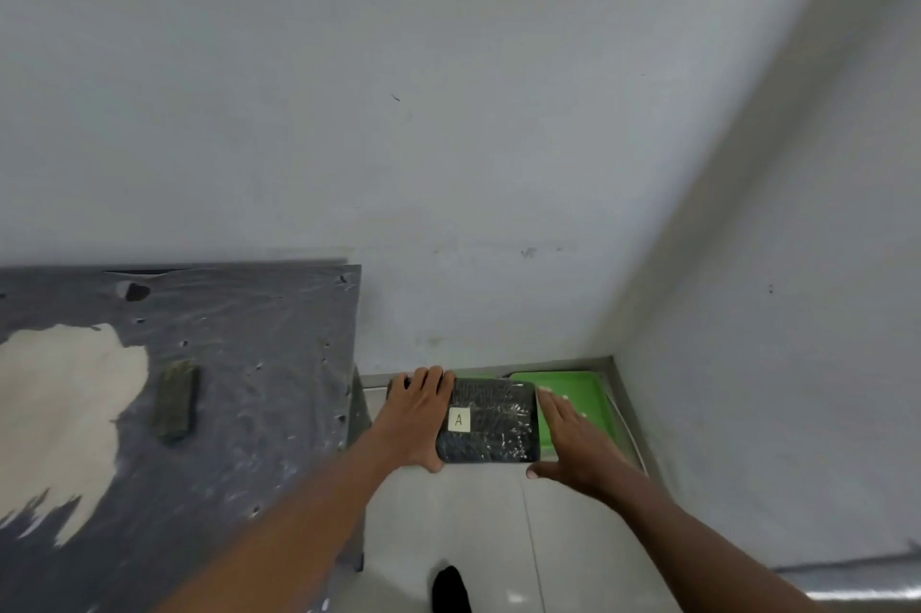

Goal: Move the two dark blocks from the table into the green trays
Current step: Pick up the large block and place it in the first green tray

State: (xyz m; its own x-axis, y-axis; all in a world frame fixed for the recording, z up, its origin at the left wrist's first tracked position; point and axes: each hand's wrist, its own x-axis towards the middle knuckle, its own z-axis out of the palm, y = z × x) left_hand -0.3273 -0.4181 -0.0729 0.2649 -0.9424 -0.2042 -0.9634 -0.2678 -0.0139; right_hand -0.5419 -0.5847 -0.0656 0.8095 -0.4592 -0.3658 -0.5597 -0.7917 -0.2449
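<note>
A dark, plastic-wrapped block [491, 420] with a white label marked "A" is held between both hands over the floor corner. My left hand [416, 418] grips its left side, thumb at the near edge. Flat against the block's right side is my right hand [573, 438], fingers straight. A green tray [580, 395] lies on the floor just behind and right of the block; whether the block rests in a tray I cannot tell. A second, smaller dark block [175, 400] lies on the table [239, 413], which is covered in grey plastic.
A pale patch [65, 413] shows on the table's left part. White walls meet in a corner right behind the tray. A metal strip [630, 413] runs along the floor at the wall. A dark shoe tip [451, 587] is on the tiled floor.
</note>
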